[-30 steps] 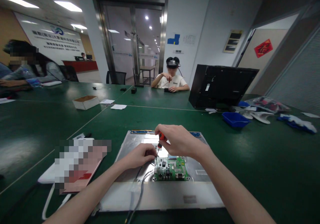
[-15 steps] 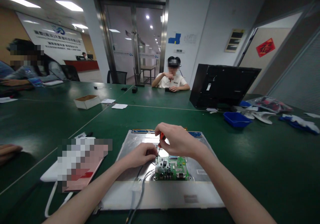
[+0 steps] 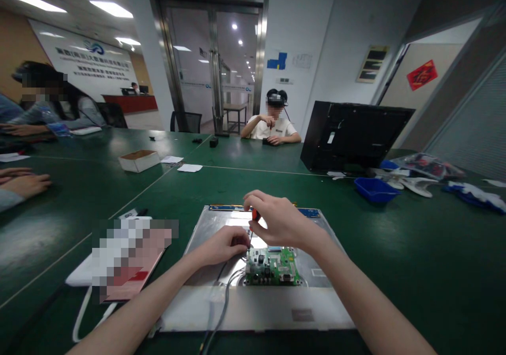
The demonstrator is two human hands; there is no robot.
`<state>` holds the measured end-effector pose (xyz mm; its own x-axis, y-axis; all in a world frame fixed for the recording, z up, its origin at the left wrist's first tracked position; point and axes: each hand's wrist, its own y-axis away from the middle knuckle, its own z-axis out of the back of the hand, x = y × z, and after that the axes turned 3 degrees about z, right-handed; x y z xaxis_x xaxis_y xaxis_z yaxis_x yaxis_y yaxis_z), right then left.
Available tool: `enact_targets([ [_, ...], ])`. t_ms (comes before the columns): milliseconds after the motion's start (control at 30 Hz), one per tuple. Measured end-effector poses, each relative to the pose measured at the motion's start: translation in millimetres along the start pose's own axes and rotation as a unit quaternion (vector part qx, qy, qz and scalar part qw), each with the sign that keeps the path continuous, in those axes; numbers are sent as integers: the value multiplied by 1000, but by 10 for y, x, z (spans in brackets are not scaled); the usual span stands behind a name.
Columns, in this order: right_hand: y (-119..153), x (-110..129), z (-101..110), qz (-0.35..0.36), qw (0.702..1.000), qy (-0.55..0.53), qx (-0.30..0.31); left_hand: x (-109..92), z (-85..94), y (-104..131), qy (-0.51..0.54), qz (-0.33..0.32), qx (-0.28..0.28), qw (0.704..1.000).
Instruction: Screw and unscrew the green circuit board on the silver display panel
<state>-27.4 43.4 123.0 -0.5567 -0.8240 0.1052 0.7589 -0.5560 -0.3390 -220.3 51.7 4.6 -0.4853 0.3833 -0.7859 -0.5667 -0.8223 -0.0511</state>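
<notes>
My right hand [image 3: 276, 217] is closed round the red and black handle of a screwdriver [image 3: 256, 215]. Its thin shaft points down to the upper left corner of a green circuit board [image 3: 272, 266]. Beside that tip, my left hand [image 3: 228, 243] has thumb and fingers pinched together; whatever is between them is hidden. The board lies on the silver back of a flat display panel [image 3: 320, 310], with a blue strip [image 3: 227, 208] along the panel's far edge. Grey cables [image 3: 226, 307] run from the board's left side towards me over the panel.
Left of the panel lie a white device with a cable and a pinkish, partly blurred item [image 3: 138, 270]. Ahead are a small open box [image 3: 139, 161], a blue tray [image 3: 376, 190] and a black monitor housing [image 3: 356, 136]. A co-worker's hands [image 3: 27, 183] rest at far left.
A co-worker's hands have come further into view on the left. My own hands stay almost in place, the right one's fingers slightly shifted on the screwdriver handle.
</notes>
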Motion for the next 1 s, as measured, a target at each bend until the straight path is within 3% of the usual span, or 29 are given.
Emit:
enact_targets([
  [133, -10, -2, -16, 2, 999, -44, 16, -4, 0, -3, 6, 7, 3, 1000],
  [433, -47, 91, -71, -20, 995, 95, 13, 86, -39, -10, 15, 14, 2, 1000],
  [733, -11, 70, -14, 5, 999, -34, 22, 48, -16, -10, -5, 5, -1, 1000],
  [1000, -57, 78, -101, -38, 997, 71, 7, 41, -19, -9, 13, 6, 10, 1000],
])
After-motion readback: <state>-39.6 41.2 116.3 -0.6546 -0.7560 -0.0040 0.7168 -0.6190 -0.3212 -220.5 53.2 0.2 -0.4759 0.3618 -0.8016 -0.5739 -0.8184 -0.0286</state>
